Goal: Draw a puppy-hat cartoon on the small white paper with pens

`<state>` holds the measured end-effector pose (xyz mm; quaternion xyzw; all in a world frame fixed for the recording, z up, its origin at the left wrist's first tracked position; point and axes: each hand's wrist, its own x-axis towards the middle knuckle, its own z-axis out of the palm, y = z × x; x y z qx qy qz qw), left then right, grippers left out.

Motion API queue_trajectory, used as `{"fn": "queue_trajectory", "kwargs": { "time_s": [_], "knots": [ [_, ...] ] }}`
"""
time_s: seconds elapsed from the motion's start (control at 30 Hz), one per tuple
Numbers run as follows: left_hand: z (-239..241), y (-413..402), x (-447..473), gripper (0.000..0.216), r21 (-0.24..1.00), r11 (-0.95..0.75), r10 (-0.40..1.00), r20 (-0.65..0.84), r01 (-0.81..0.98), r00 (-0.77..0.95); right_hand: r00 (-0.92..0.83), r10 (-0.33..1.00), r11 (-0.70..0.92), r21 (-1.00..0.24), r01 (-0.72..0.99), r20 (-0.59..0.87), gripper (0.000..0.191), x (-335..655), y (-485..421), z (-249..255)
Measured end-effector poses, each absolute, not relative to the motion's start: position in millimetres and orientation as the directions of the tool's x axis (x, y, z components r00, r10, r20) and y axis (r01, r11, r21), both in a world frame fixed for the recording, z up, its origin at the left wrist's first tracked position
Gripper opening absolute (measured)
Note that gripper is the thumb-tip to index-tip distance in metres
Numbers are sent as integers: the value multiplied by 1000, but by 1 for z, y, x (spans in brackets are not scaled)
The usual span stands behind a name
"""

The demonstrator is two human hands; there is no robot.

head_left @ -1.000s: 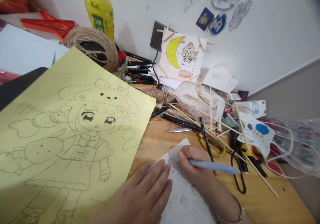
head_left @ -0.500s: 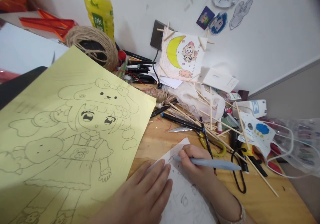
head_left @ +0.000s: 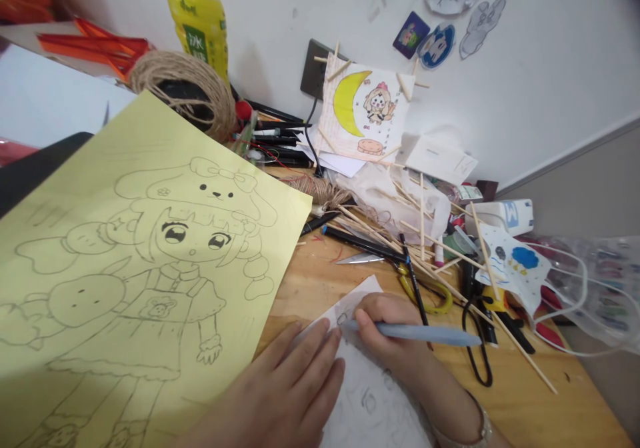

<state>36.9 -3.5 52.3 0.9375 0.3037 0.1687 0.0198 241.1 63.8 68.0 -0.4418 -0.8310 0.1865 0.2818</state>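
My right hand [head_left: 393, 328] is closed around a light blue-grey pen [head_left: 430, 333], its tip at the upper part of a white sheet of paper [head_left: 373, 375]. Faint sketch marks show on that sheet, with a small rounded outline near the tip. Flat across the sheet's left edge lies my left hand [head_left: 295, 381], fingers stretched out. To its left is a large yellow sheet [head_left: 225, 341] with a line drawing of a girl in a dog-eared hat.
Behind my hands are scissors with yellow handles [head_left: 440, 299], black markers [head_left: 360, 243], thin wooden sticks [head_left: 480, 261] and a twine coil [head_left: 215, 101]. A yellow drink bottle [head_left: 200, 21] stands at the back. A moon picture [head_left: 370, 108] leans at the wall. A black loop [head_left: 475, 361] lies at right.
My right hand and the pen have shifted slightly down, and the pen tip has moved a little toward my left fingers. My left hand stays in place.
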Motion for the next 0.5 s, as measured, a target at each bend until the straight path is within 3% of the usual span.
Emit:
{"fn": "queue_trajectory", "kwargs": {
  "time_s": [0.5],
  "knots": [
    [50,-3,37,36,158,-811,579,346,563,738,-469,830,554,-530,642,300,35,244,63,65]
  ]
}}
